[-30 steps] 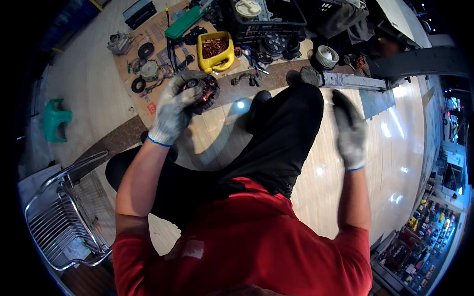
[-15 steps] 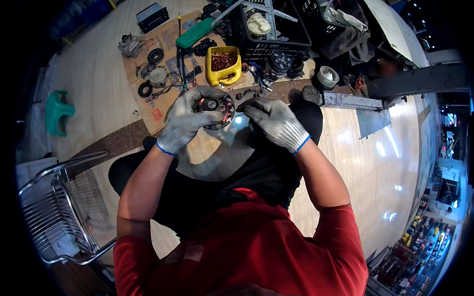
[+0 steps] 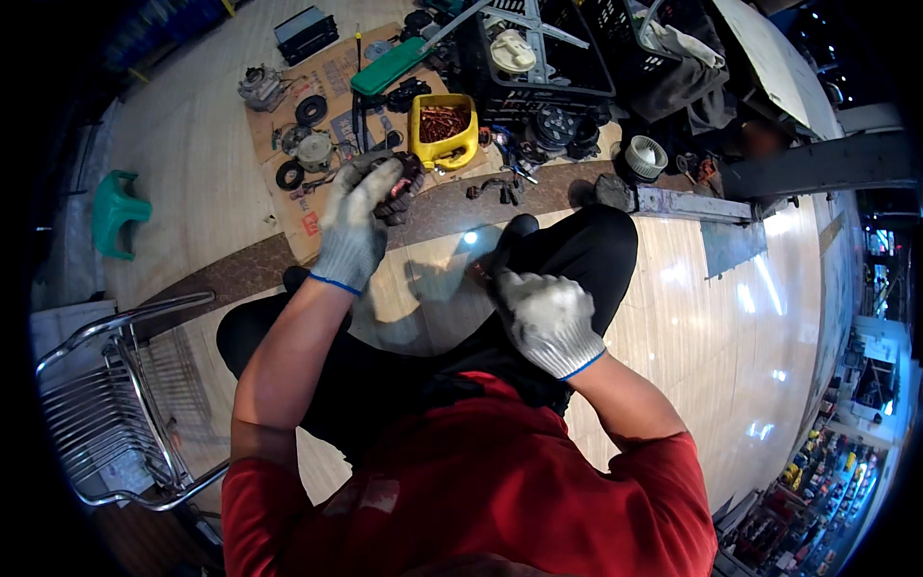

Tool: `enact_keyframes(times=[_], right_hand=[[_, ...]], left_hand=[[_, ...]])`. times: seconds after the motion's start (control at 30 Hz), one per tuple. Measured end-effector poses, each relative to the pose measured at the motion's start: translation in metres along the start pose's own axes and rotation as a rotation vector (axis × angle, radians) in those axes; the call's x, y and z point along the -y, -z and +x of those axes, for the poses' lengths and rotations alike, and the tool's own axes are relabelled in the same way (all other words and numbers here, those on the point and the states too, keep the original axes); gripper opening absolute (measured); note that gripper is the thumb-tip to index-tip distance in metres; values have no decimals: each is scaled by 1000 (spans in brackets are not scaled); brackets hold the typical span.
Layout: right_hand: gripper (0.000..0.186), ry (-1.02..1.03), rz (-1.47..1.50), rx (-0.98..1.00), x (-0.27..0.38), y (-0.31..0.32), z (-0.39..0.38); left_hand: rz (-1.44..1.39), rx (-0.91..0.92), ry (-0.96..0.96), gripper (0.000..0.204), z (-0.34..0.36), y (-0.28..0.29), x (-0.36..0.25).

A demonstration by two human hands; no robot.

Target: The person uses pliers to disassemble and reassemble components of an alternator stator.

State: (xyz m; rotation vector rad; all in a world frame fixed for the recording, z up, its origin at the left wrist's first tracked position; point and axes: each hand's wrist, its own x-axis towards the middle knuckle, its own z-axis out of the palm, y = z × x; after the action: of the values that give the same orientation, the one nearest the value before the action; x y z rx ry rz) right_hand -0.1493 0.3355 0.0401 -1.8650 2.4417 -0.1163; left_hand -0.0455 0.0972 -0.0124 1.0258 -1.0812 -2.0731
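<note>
My gloved left hand [image 3: 356,221] grips a dark round mechanical part [image 3: 399,192] with copper windings, tilted mostly behind my fingers above my lap. My gloved right hand [image 3: 543,322] is lower, over my bent leg [image 3: 586,240], with fingers curled; whatever they hold, if anything, is hidden. Beyond my left hand, loose parts, black rings [image 3: 288,175] and a grey housing [image 3: 314,151] lie on cardboard [image 3: 279,221] beside a cut yellow jug [image 3: 435,154] of copper-coloured pieces.
Black crates [image 3: 538,101] stand at the back, near a white blower wheel [image 3: 644,157]. A grey metal beam [image 3: 808,168] crosses the right. A green stool [image 3: 120,212] and chrome-framed chair [image 3: 106,423] stand on the left; shelves of goods [image 3: 827,462] show at far right.
Since half a second ago, my left hand has lifted and turned the part away from my right hand, which has moved down toward my lap. Earlier, my right hand was out at the right.
</note>
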Motion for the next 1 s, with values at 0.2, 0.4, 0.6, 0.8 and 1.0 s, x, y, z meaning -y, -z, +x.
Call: enact_keyframes(times=[0.2, 0.4, 0.6, 0.8, 1.0], right_hand=[[35, -142, 40, 59, -25, -5, -17], [75, -115, 465, 268, -26, 43, 5], [62, -200, 845, 347, -23, 50, 75], [27, -48, 1324, 293, -13, -18, 106], [28, -207, 1055, 208, -7, -3, 83]], left_hand=[[-226, 95, -10, 28, -7, 2, -12], [-223, 92, 14, 29, -11, -7, -18], [-30, 211, -99, 35, -11, -4, -12], [247, 316, -234, 36, -15, -2, -17], [-151, 127, -57, 32, -6, -1, -20]])
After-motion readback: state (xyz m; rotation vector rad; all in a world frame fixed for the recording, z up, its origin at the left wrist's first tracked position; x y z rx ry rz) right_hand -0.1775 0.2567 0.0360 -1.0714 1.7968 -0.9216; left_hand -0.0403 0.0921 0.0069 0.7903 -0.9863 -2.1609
